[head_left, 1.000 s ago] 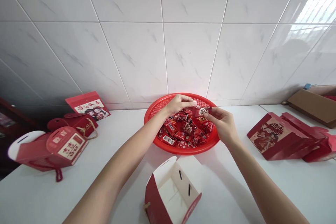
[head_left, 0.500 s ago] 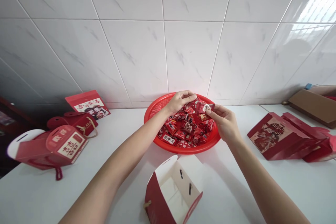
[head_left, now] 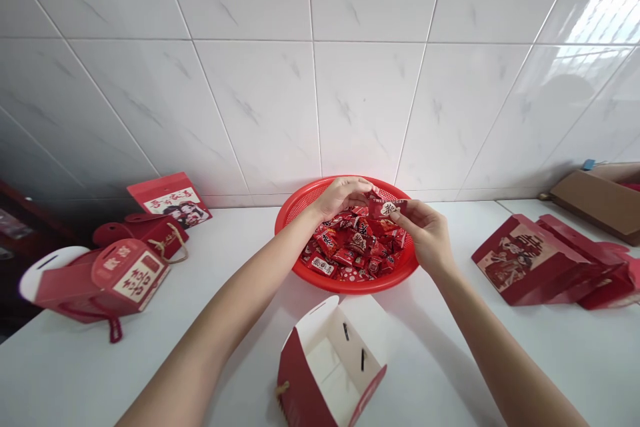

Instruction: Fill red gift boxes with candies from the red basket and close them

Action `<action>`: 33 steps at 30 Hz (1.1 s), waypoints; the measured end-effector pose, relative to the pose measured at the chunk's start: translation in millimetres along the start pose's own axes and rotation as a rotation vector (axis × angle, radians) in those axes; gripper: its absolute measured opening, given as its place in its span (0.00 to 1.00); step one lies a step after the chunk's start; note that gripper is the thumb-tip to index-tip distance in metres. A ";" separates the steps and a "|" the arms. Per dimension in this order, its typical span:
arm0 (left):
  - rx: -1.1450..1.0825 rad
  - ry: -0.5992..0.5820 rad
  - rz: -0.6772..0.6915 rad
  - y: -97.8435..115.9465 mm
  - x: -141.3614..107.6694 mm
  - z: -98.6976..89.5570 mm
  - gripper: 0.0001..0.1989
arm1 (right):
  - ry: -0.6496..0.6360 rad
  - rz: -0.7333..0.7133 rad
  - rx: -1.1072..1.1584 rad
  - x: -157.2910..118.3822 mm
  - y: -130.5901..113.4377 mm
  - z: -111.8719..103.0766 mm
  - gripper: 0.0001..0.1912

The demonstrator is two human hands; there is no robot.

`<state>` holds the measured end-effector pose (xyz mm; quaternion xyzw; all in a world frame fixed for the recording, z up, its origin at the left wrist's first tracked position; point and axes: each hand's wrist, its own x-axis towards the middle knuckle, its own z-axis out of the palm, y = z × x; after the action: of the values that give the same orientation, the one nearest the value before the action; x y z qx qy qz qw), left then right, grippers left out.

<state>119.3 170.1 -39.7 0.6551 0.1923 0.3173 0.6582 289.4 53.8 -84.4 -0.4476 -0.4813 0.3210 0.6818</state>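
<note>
Your right hand (head_left: 429, 232) pinches a candy packet (head_left: 388, 208) over the basket (head_left: 356, 289); left hand (head_left: 341, 197) touching, grip unclear. Lift-out needs rim clearance.

Left forearm (head_left: 250, 297): bare; entered from the bottom edge, left of centre, and angled up and to the right.
Left wrist (head_left: 319, 213): nearly straight, in line with the forearm.
Left hand (head_left: 343, 197): back of hand uppermost, fingers bent and pointed right, tips closed in a pinch.
Right forearm (head_left: 493, 330): bare; entered from the lower right and angled up and to the left.
Right wrist (head_left: 444, 268): only slightly bent.
Right hand (head_left: 427, 232): thumb extended left and nearest the camera, fingers curled behind it, pinch closed.
Spacing: hands near each other, apart, at similar height; forearms converged toward them.
</note>
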 end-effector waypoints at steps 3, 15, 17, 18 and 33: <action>0.028 0.033 0.036 -0.8 0.6 0.3 0.16 | -0.011 0.018 0.060 1.4 0.3 -0.6 0.16; 0.162 0.173 0.173 -15.3 10.5 -6.0 0.20 | 0.111 0.044 0.266 10.0 1.6 -4.3 0.15; 0.167 0.178 0.175 -15.5 10.4 -5.3 0.21 | 0.119 0.049 0.274 10.5 2.2 -4.3 0.16; 0.174 0.179 0.178 -15.4 10.1 -4.7 0.20 | 0.124 0.050 0.276 10.5 2.2 -4.1 0.16; 0.126 0.066 0.161 -12.9 4.8 3.4 0.16 | 0.148 0.066 0.270 9.6 3.9 -1.9 0.17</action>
<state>127.2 171.5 -51.4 0.6978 0.1804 0.3776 0.5814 294.3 63.0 -84.7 -0.3897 -0.3671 0.3710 0.7588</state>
